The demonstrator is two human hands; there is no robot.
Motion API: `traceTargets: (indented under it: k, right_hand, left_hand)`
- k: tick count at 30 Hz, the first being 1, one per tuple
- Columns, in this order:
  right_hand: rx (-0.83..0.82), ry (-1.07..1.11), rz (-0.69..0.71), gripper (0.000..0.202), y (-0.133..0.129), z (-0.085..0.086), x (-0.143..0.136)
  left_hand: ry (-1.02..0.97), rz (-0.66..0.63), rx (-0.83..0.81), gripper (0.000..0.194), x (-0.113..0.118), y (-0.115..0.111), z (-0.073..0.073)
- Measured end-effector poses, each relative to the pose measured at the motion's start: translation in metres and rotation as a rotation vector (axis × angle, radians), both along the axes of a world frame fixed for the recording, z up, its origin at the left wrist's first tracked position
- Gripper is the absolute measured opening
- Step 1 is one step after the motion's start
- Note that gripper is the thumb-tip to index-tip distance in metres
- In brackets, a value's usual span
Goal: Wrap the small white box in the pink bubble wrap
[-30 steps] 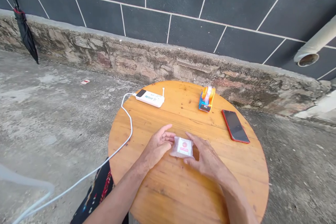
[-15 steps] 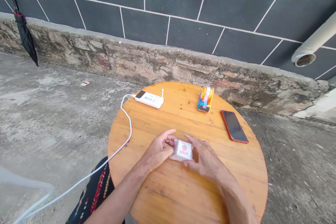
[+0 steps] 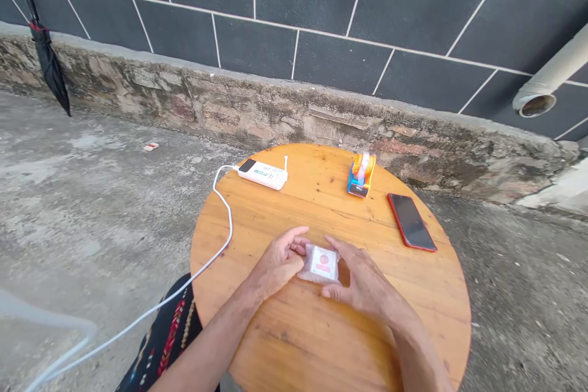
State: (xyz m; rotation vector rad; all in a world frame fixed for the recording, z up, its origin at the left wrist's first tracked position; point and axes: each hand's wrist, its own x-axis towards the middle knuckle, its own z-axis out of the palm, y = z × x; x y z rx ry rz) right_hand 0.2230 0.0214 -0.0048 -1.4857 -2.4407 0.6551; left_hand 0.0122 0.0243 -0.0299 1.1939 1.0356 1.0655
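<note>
A small white packet with red print, wrapped in translucent plastic (image 3: 323, 264), lies on the round wooden table (image 3: 294, 343) between my hands. My left hand (image 3: 283, 258) is at its left end, with the thumb and curled fingers closed on the edge of the wrapping. Around the packet's right end is my right hand (image 3: 361, 272), its thumb and fingers apart. A gap shows between its palm and the packet. Whether its fingertips touch the wrapping, I cannot tell.
At the table's back left is a white power strip-like device (image 3: 263, 174) with a white cable (image 3: 228, 220) running off the left edge. A blue and orange tape dispenser (image 3: 361, 176) stands at the back. To the right lies a red-edged phone (image 3: 411, 222). A black umbrella (image 3: 49, 61) leans against the wall.
The view has shifted very slightly. My right thumb seems a little farther from the packet's lower edge; the packet and my left hand stay in place.
</note>
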Motion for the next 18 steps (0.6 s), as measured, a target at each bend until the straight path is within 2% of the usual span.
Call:
traceTargets:
  k: [11,18]
  right_hand:
    - [-0.035,-0.026,-0.004,0.09,-0.001,0.0066,0.0006]
    - [0.023,-0.025,-0.012,0.084,-0.0005,-0.0027,-0.0038]
  left_hand:
    - [0.122,0.011,0.033,0.065,-0.0007,-0.0013,0.0011]
    - [0.164,-0.002,0.047,0.064,0.0024,-0.002,-0.0043]
